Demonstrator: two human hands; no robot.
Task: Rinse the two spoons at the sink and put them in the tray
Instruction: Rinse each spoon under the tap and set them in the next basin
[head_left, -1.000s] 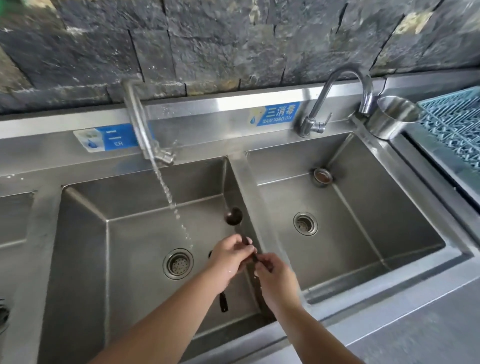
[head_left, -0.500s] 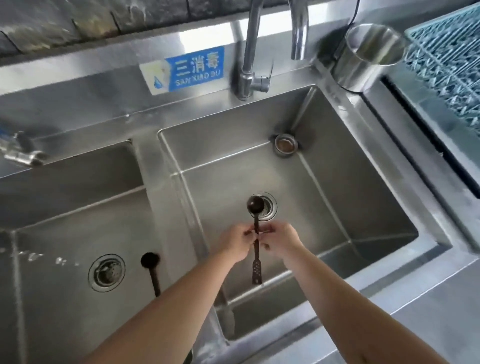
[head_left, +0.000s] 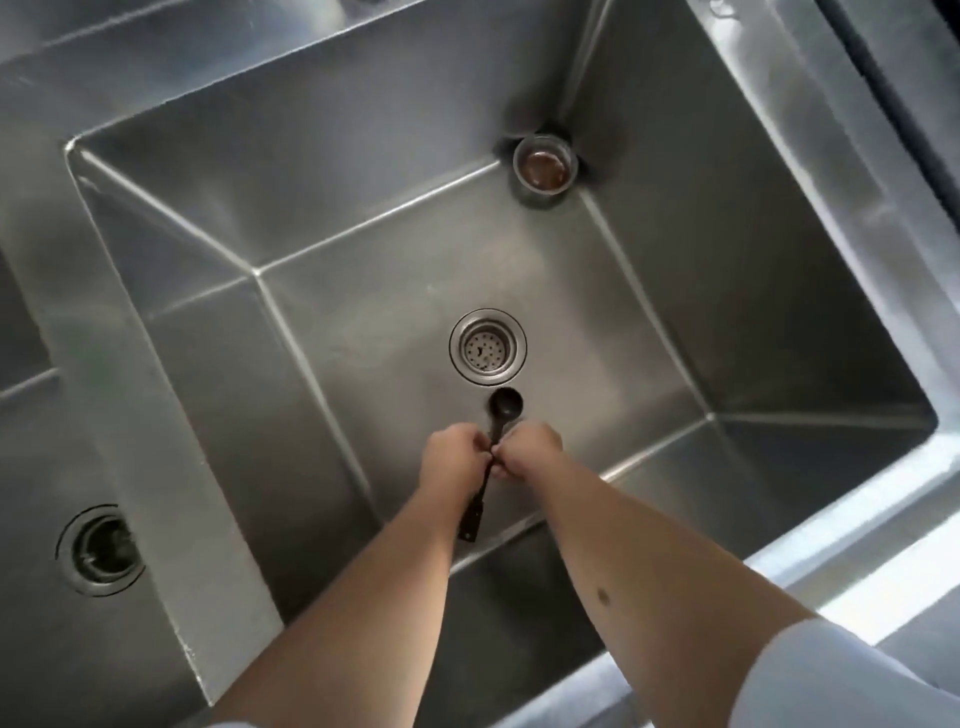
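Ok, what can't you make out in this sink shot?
- Second spoon: not in the head view; only one spoon shows.
- Tray and taps: beyond the frame's top and right edges.
- Spoon's mid-handle: covered by the left hand and right hand.
- Water: none visible; whether the spoon is wet is too fine to tell.
- Left basin: cut by the left edge; only its drain shows, blurred.
- Corner cup: brownish contents unclear.

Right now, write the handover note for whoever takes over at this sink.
Left hand and right hand: both pinch the handle of one black spoon, bowl pointing away, over the right basin near its drain.
Second spoon: not in view.
Tray: not in view.
No water is seen running here.
Left: find the other spoon, finish rinsing, tray both.
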